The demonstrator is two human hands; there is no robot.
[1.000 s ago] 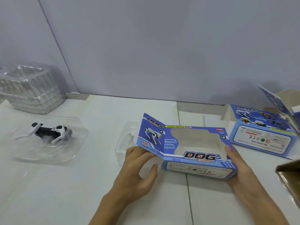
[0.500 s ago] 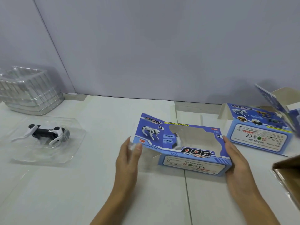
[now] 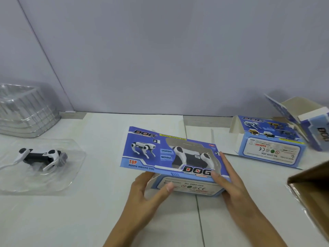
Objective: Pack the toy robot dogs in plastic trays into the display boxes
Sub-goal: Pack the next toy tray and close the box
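Observation:
A blue display box point(image 3: 142, 154) marked DOG lies on the white table at the centre. Through its window I see a white and black toy robot dog point(image 3: 188, 157) inside. My left hand point(image 3: 147, 195) is at the box's open left end, fingertips tucked under the side flap and thumb against the front face. My right hand point(image 3: 231, 184) braces the right end with straight fingers, its thumb on the top front edge. A second toy dog point(image 3: 41, 157) lies in a clear plastic tray point(image 3: 71, 177) at the left, apart from both hands.
A stack of clear trays point(image 3: 26, 111) stands at the back left. Another blue box point(image 3: 272, 148) with an open flap lies at the right, an opened one point(image 3: 315, 122) behind it. A brown carton's corner point(image 3: 313, 191) juts in at the right edge.
The clear tray with its dog, sticking out of the box's left end before, has slid fully inside. My left hand followed it to the box's end; the dog now shows in the window.

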